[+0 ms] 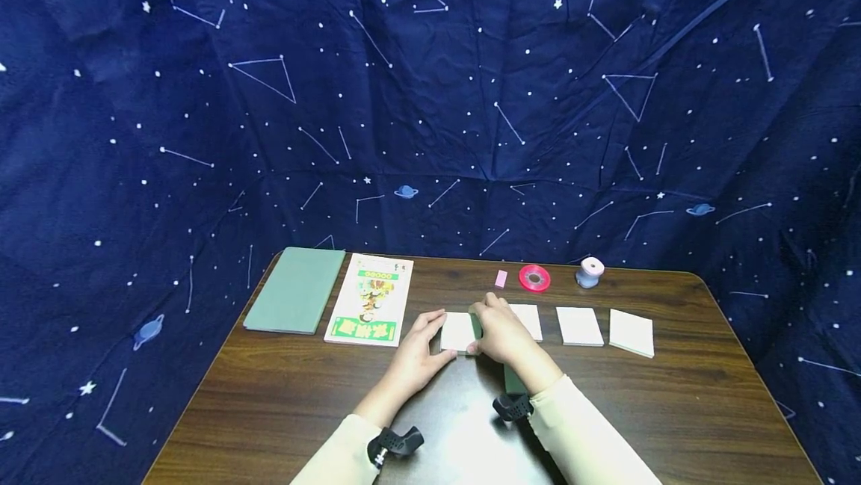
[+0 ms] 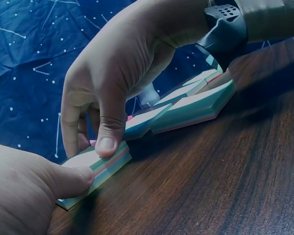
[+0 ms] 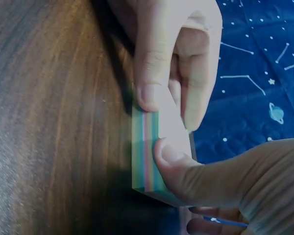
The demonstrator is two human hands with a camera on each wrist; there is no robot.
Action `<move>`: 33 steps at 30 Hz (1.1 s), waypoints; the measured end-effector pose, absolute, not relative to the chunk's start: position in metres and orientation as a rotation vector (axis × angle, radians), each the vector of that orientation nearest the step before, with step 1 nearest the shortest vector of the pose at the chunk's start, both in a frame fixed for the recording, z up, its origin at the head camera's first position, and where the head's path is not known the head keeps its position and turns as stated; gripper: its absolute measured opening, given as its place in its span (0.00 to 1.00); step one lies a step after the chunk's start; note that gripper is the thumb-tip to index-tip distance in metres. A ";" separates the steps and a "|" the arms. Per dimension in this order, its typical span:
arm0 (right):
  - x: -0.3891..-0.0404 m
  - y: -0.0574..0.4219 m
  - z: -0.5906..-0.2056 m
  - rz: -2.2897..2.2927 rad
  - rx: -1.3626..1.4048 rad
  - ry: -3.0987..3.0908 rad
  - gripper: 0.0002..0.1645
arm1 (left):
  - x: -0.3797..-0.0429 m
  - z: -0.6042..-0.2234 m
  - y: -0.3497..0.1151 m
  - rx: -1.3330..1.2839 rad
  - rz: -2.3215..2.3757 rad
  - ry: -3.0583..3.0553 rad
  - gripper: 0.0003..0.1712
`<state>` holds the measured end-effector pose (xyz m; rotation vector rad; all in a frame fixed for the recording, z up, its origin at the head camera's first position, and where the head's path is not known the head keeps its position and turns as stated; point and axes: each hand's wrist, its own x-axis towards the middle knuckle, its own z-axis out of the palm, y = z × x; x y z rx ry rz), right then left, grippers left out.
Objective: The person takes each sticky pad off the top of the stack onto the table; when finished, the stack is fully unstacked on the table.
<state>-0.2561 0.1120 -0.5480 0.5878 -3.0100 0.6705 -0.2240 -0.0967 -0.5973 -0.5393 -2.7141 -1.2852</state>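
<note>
A square note pad [image 1: 457, 332] with a white top lies on the table between both hands. Its side edge [image 3: 146, 147] shows green, pink, yellow and blue layers. My left hand [image 1: 413, 354] holds the pad's left part, its thumb on the near edge and its fingers toward the far side. From the right, my right hand [image 1: 501, 329] grips the other end with thumb and fingers, beside a green strip on the pad. Another white-topped pad [image 1: 529, 320] lies just right of that hand, partly hidden by it. Under the right wrist a dark green item [image 1: 514, 380] is partly covered.
Two more white-topped pads [image 1: 580, 326] lie to the right. Behind them are a pink eraser-like block [image 1: 501, 279], a red tape-like ring [image 1: 534, 278] and a small white-and-blue container [image 1: 589, 273]. A green notebook [image 1: 294, 291] and an illustrated book [image 1: 370, 298] lie on the left.
</note>
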 end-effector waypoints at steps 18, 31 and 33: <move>-0.245 0.101 -0.543 0.536 0.494 -3.010 0.41 | -0.226 -0.595 -0.098 -0.503 -1.295 -2.730 0.43; -0.241 0.103 -0.548 0.508 0.456 -2.972 0.44 | -0.226 -0.598 -0.096 -0.467 -1.247 -2.780 0.50; -0.240 0.104 -0.549 0.495 0.451 -2.964 0.44 | -0.226 -0.598 -0.095 -0.468 -1.237 -2.791 0.50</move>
